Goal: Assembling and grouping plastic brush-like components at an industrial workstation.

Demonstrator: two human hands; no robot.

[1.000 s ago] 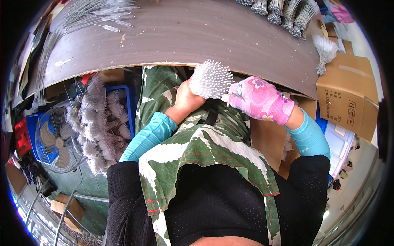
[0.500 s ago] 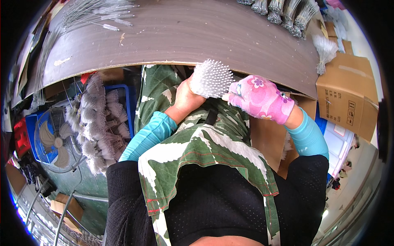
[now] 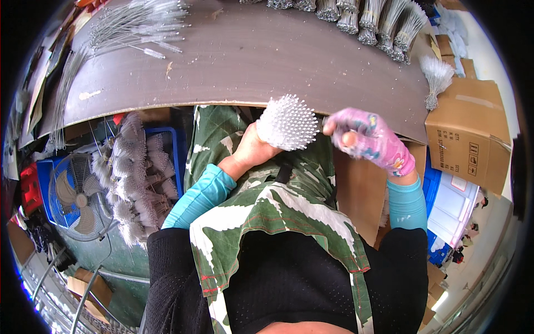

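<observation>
My left hand (image 3: 255, 147) is closed around a bundle of wire brushes (image 3: 288, 123), held upright over my lap in front of the table edge. The bundle's white, dotted bristle tips face up, and its stems are hidden by the hand and the tips. To the right of it, apart from the bundle, is my right hand (image 3: 364, 138) in a pink flowered glove with bare fingertips. Its fingers are curled in and blurred by motion; whatever they may hold cannot be made out.
Loose wire brushes (image 3: 139, 28) lie on the brown table (image 3: 233, 61) at far left, with several tied bundles (image 3: 370, 22) at far right. A brush bundle (image 3: 436, 78) stands by a cardboard box (image 3: 470, 131). At left are a fan (image 3: 81, 197) and heaped brushes (image 3: 130, 172).
My right hand has moved away from the bundle's edge, to the right and slightly nearer me. My left hand still holds the bundle. The whole view has shifted a little.
</observation>
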